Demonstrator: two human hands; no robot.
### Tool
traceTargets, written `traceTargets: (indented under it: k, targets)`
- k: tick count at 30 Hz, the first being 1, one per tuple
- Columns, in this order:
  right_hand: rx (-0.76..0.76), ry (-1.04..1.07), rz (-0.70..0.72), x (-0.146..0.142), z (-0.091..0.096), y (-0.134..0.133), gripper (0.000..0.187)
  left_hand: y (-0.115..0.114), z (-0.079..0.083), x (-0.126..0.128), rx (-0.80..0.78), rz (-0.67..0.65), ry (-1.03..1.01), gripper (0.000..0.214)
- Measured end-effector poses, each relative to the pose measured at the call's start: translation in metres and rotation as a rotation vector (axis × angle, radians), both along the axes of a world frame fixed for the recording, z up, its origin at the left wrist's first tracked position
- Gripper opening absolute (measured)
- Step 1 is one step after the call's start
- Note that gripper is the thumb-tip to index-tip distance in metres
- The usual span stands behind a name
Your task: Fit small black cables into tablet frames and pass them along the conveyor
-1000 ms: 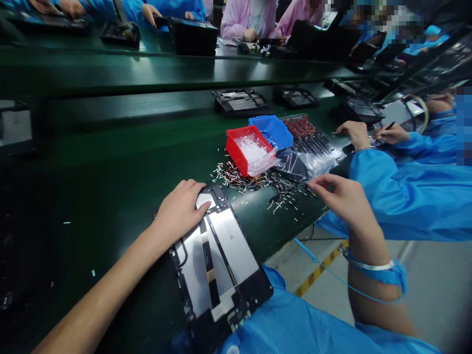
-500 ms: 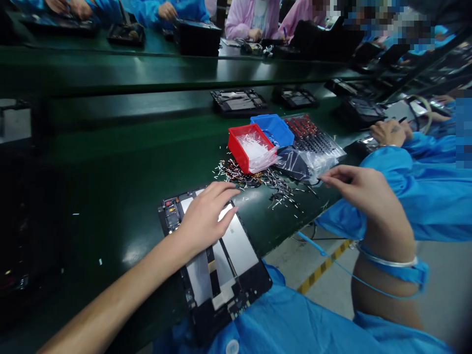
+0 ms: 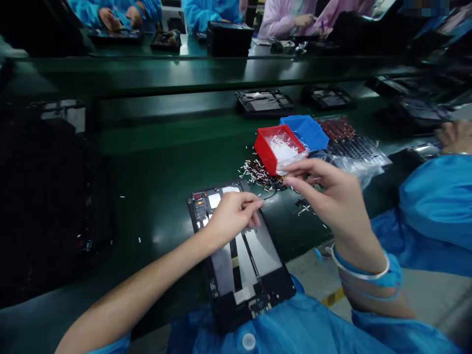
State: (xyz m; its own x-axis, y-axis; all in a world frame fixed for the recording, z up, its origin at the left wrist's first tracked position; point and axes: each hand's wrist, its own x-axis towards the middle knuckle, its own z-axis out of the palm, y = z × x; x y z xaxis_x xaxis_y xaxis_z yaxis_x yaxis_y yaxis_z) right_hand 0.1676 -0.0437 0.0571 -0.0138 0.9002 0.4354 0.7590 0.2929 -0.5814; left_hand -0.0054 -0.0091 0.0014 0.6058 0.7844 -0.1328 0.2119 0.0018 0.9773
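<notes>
An opened tablet lies at the table's front edge, its silver battery panels and dark flex strip showing. My left hand is over its upper part, thumb and fingers pinched on one end of a short thin cable. From there the dark cable curves up towards my right hand, whose thumb and fingertips are closed on its other end. My right hand is raised in front of the red bin, which contains small white pieces. Loose short cables lie in a pile by the bin, partly hidden by my right hand.
Behind the red bin is a blue bin, with bagged cables to its right. Other opened tablets lie farther back. A dark stack fills the left. A co-worker's sleeve is close on the right; more people sit opposite.
My right hand has come left from near the plastic bag to my left hand. My left hand has gone from spread fingers to a pinch on the cable. The view has shifted.
</notes>
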Motion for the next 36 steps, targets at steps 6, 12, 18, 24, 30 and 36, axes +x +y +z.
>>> traceTargets:
  k: [6,12,18,24,30,36]
  targets:
    - [0.321,-0.275,0.088,-0.025,-0.033,-0.006,0.01,0.007,0.0,-0.002,-0.157,0.061,-0.201,0.023]
    - [0.317,-0.342,0.065,-0.023,-0.042,0.002,0.007,0.009,0.001,-0.005,0.066,0.012,-0.14,0.022]
    - [0.336,-0.501,0.084,-0.03,-0.04,0.004,0.013,0.01,0.002,-0.008,0.171,-0.035,0.049,0.026]
    - [0.306,-0.435,-0.062,0.005,-0.036,0.038,0.02,0.017,0.004,-0.007,-0.309,0.04,-0.081,0.024]
    - [0.32,-0.418,-0.166,0.019,-0.039,0.055,0.014,0.023,0.002,-0.008,-0.421,0.199,-0.26,0.019]
    - [0.35,-0.36,0.238,-0.027,-0.052,0.028,0.015,0.025,-0.001,-0.01,-0.377,0.179,-0.323,0.05]
